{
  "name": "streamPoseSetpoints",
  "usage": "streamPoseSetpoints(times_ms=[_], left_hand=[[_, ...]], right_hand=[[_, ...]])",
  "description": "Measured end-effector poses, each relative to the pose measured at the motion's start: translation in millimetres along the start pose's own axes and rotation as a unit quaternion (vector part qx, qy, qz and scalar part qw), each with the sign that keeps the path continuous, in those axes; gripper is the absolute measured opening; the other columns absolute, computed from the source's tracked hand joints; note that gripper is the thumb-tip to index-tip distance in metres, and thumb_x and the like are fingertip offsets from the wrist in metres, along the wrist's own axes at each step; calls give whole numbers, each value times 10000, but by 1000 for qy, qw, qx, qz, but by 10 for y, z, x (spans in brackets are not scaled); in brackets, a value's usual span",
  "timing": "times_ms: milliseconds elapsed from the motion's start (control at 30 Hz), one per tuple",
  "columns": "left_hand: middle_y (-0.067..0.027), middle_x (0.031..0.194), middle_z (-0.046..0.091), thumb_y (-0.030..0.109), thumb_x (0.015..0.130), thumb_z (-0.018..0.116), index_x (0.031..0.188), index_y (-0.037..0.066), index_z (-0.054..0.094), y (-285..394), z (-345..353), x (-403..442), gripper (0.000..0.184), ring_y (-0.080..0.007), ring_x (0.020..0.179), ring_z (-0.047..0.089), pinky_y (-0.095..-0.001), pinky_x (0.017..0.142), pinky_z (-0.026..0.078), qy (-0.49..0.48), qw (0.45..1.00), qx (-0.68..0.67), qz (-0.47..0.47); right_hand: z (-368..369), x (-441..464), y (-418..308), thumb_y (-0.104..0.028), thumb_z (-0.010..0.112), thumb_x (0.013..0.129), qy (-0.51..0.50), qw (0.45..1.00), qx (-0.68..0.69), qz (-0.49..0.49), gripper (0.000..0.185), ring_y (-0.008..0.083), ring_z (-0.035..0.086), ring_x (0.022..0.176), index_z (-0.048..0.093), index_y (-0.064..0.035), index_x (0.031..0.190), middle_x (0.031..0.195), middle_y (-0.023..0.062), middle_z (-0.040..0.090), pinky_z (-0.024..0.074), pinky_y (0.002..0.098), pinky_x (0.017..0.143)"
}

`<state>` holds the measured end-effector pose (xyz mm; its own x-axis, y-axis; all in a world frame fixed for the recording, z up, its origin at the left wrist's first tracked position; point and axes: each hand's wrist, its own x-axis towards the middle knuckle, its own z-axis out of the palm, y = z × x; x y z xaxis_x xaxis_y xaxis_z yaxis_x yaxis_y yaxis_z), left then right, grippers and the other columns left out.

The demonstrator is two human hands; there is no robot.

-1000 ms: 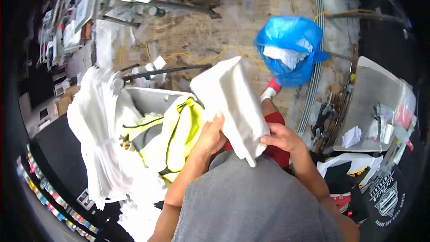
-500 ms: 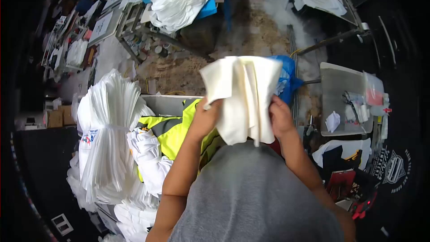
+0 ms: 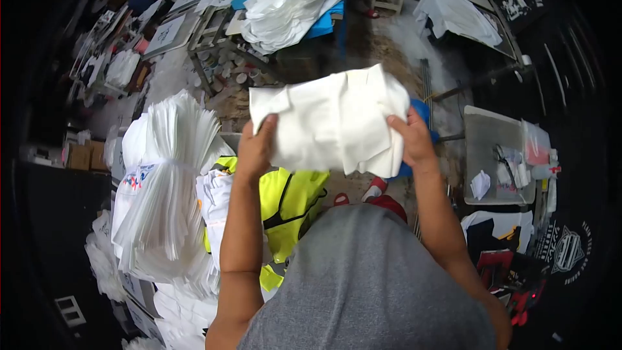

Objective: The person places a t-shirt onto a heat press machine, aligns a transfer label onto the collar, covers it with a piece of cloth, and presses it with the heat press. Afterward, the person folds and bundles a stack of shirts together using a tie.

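Holding a folded, off-white cloth bundle (image 3: 317, 126) out in front of my plain grey shirt (image 3: 369, 279), I have one hand at each end of it. My left hand (image 3: 256, 146) is clamped on the bundle's left end, the thumb laid over the near face and the other fingers mostly hidden behind the cloth. My right hand (image 3: 418, 142) is clamped on the right end in the same way, its thumb pressing the loose layers there. A fold line runs down near the bundle's middle.

Left of the bundle, beyond my left forearm, stands a tall stack of thin white fabric (image 3: 172, 201), gathered at the waist by a pale band. Just below the bundle, partly behind that forearm, lies a fluorescent yellow garment with black trim (image 3: 291, 201). A scrap of shiny blue plastic (image 3: 421, 111) peeks out behind the bundle's right end.

Above the bundle, farther off, a rumpled heap of white cloth (image 3: 288, 10) lies over blue material (image 3: 334, 3). Well to the bundle's right, a shallow grey tray (image 3: 478, 139) holds a crumpled white paper (image 3: 481, 183) among small items.
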<state>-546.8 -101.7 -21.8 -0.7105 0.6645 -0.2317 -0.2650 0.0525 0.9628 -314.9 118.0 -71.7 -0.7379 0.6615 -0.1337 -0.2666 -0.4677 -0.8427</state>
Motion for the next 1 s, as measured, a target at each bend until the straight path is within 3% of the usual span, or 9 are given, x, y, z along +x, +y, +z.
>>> streamPoseSetpoints(times_ms=[333, 567, 667, 733, 767, 800, 867, 933, 1000], left_hand=[[-71, 1169, 654, 140, 1011, 590, 1277, -30, 585, 361, -1039, -1054, 316, -150, 1075, 593, -300, 954, 463, 121, 975, -53, 180], [-55, 1227, 649, 123, 1000, 570, 1351, -3, 571, -87, -1575, -2071, 372, -131, 1095, 588, -291, 959, 460, 231, 970, 52, 61], [-34, 1203, 666, 124, 980, 584, 1345, 25, 598, 3, -1524, -2011, 378, -118, 1065, 589, -280, 934, 468, 202, 968, 135, 64], [-41, 1183, 672, 109, 962, 597, 1341, 18, 598, 224, -1421, -1901, 389, -124, 1043, 598, -274, 917, 475, 168, 964, 141, 151], [-50, 1176, 675, 96, 948, 606, 1332, 18, 604, 390, -1312, -1890, 392, -126, 1042, 600, -265, 910, 473, 186, 962, 125, 155], [-57, 1174, 676, 97, 944, 623, 1317, 19, 615, 584, -1292, -1872, 381, -133, 1020, 613, -269, 908, 481, 159, 968, 119, 154], [-61, 1139, 690, 121, 944, 642, 1291, 12, 627, 867, -1407, -1836, 364, -139, 982, 632, -273, 887, 498, 175, 877, 358, 270], [-82, 1119, 701, 140, 939, 659, 1255, -4, 646, 1475, -1167, -1880, 348, -153, 961, 658, -278, 856, 524, 139, 953, 133, 236], [-115, 1121, 702, 145, 931, 667, 1244, -24, 655, 1796, -1139, -1899, 356, -165, 990, 674, -272, 843, 539, 122, 947, 68, 288]], right_hand=[[1133, 167, 79, -1, 592, 939, -197, 980, -2, 21, 485, 193, 638, 1124, 472, -1, 1408, 1280, 127, 629, 519, 341, 964], [1244, 126, 1260, -94, 659, 936, -237, 921, -305, 48, 629, 178, 610, 1113, 380, -1, 1492, 1296, 115, 599, 485, 307, 967], [1507, -51, 1234, -218, 703, 943, -296, 880, -364, 63, 678, 187, 621, 1086, 379, -2, 1497, 1339, 127, 577, 495, 301, 953], [1705, -171, 1142, -381, 718, 939, -315, 864, -343, 189, 770, 204, 620, 1092, 363, -3, 1510, 1384, 149, 551, 500, 341, 967], [1683, -164, 1207, -611, 677, 897, -327, 856, -353, 188, 935, 251, 623, 1092, 339, -11, 1529, 1437, 168, 515, 521, 415, 948], [1647, -142, 1255, -611, 677, 897, -323, 859, -352, 186, 935, 251, 623, 1092, 339, -11, 1529, 1437, 168, 515, 521, 415, 948], [1562, -67, 1362, -751, 604, 851, -307, 883, -109, 338, 1041, 319, 612, 1144, 309, -44, 1555, 1469, 188, 486, 536, 472, 919], [1469, -26, 1527, -819, 540, 821, -305, 887, 1, 346, 1052, 393, 615, 1150, 337, -78, 1540, 1459, 204, 497, 552, 507, 877], [1521, -23, 1558, -796, 555, 825, -341, 844, 160, 382, 1001, 404, 644, 1120, 375, -82, 1502, 1414, 211, 541, 567, 482, 852]])
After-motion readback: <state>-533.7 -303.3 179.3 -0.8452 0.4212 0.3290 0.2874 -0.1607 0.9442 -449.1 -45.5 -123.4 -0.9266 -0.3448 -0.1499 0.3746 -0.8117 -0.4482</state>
